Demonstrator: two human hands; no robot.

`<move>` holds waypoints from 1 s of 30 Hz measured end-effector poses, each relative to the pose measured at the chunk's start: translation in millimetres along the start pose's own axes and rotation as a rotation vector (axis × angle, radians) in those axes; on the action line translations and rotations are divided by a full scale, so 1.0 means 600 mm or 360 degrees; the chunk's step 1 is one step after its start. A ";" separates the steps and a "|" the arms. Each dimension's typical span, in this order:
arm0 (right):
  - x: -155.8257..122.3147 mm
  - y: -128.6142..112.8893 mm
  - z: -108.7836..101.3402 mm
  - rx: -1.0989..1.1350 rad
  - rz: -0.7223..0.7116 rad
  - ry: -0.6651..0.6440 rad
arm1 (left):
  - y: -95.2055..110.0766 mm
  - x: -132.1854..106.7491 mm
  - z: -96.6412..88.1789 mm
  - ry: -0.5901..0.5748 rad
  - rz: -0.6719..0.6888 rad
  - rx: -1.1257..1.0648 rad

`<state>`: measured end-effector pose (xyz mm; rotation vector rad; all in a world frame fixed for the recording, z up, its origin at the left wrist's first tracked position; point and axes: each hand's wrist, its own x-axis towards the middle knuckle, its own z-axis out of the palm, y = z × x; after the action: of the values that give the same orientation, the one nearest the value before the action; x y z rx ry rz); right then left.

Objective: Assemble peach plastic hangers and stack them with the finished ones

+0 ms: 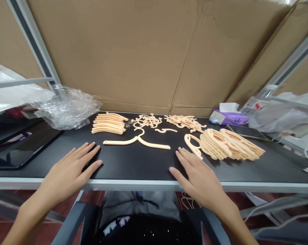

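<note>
Left hand (pixel 67 170), right hand (pixel 198 177) before cream hanger (pixel 137 138)

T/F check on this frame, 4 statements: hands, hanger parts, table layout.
1. The left hand and right hand lie flat and empty on the black table. True.
2. The stack of curved pieces sits left of the assembled hanger. True.
3. The right hand grips the assembled hanger. False: it lies untouched beyond the fingertips.
4. The tissue box is at the table's left end. False: it sits far right.
</note>
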<state>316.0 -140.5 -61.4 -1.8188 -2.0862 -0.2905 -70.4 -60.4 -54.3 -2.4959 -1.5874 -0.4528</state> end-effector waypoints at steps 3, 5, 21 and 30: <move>0.000 0.001 0.002 0.0003 0.0002 -0.0008 | 0.000 0.000 0.000 -0.0011 0.0000 -0.0007; 0.000 0.000 0.001 0.0002 0.0013 -0.0018 | 0.001 0.001 -0.001 -0.0023 -0.0009 -0.0010; 0.000 0.000 -0.007 0.0076 -0.0008 0.0031 | 0.004 0.001 -0.004 -0.0005 0.0008 0.0013; 0.154 0.014 -0.047 0.0153 -0.0190 0.0058 | 0.012 0.003 -0.007 -0.0013 -0.0023 -0.0005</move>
<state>317.7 -65.8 0.1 -1.6260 -2.1494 -0.2477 -64.1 -63.3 -49.6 -2.4934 -1.6099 -0.4480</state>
